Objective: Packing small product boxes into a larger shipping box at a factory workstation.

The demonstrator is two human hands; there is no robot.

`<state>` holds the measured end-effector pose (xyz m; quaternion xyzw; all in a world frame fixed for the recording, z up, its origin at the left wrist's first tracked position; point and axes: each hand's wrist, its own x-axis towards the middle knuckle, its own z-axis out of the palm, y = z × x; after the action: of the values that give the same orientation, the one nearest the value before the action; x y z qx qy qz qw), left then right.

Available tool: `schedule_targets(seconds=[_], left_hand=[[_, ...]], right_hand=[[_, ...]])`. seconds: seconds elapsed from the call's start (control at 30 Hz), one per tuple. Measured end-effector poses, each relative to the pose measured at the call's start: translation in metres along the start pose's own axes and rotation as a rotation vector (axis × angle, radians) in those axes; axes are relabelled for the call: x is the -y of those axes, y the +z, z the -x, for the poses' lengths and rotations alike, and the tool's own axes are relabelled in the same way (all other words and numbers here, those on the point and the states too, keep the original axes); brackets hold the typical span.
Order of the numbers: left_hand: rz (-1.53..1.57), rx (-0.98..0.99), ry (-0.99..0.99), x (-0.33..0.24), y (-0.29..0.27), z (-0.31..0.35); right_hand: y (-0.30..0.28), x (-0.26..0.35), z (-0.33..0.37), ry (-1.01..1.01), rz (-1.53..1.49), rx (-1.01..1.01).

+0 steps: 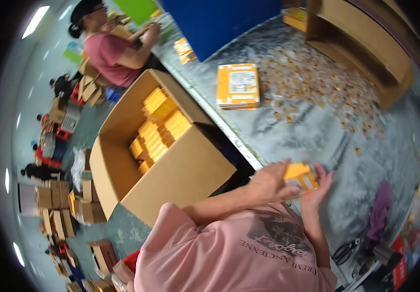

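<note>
A small yellow carton [299, 172] with white panels is between my hands, just over the near edge of the table. My left hand [269, 182] grips it from the left, its fingers curled round the side. My right hand [321, 187] cups the carton's right end, with the fingers partly bent and partly raised. Part of the carton is hidden behind my fingers. Beyond my hands, a stack of flat yellow-and-white cartons [238, 83] lies on the grey tabletop [287, 136]. Many small clear packets [312, 78] are spread to its right.
Left of the table stands a large open cardboard box [180, 175] holding several yellow cartons [159, 131]. A blue panel [219, 24] and another cardboard box [356, 48] stand at the back. Black scissors [346, 252] and a purple cloth [380, 209] lie right. A co-worker [112, 53] works far left.
</note>
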<state>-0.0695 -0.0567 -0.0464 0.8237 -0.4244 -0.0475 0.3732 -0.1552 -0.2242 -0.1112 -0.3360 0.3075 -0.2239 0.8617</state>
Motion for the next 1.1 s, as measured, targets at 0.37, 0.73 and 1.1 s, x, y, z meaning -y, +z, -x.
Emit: schedule_targets(seconds=[0.37,0.73,1.1], left_hand=[[0.528,-0.118,-0.474,0.018,0.030,0.006],[0.463,-0.155,-0.504,0.008,0.025,0.008],[0.521,-0.175,-0.332,0.014,0.011,-0.007]], right_hand=[[0.010,-0.010,0.000,-0.653,0.918,0.347],[0.014,-0.001,0.023,-0.507,0.774,0.215],[0.016,0.030,0.021,-0.815,1.121,0.450]])
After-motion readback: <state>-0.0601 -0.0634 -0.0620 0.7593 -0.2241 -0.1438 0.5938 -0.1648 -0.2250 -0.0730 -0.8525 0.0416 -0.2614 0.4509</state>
